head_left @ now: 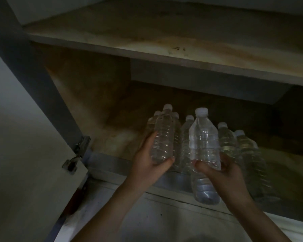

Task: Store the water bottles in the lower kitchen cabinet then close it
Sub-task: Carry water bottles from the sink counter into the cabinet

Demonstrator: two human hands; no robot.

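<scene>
Dim interior of the lower cabinet (87, 95), open to the front. Its door (24, 154) stands swung out, left of both grips. A stained shelf (164, 44) runs across above them.

The row of bottles (229, 142) stands upright on the cabinet floor, directly behind the grips and running off to the right of the right one. The caps are on.

The left bottle (163, 137) is held near upright against the left end of that row. Whether its base rests on the floor cannot be told. The right bottle (204, 145) is held just in front of the row, its base hanging below the front sill (112, 163), not yet inside.

Assessment: these are thin, clear plastic bottles, filled and capped. They are likely moderately heavy, smooth, and apt to dent under a hard squeeze. The ribbed lower body is the sound place to hold.

The left hand (147, 163) is wrapped round the lower part of its bottle, fingers on the left side and thumb at the base. The right hand (224, 175) clasps its bottle at mid-body, thumb across the front and fingers behind.

A hinge (80, 147) sits left of the left hand.
</scene>
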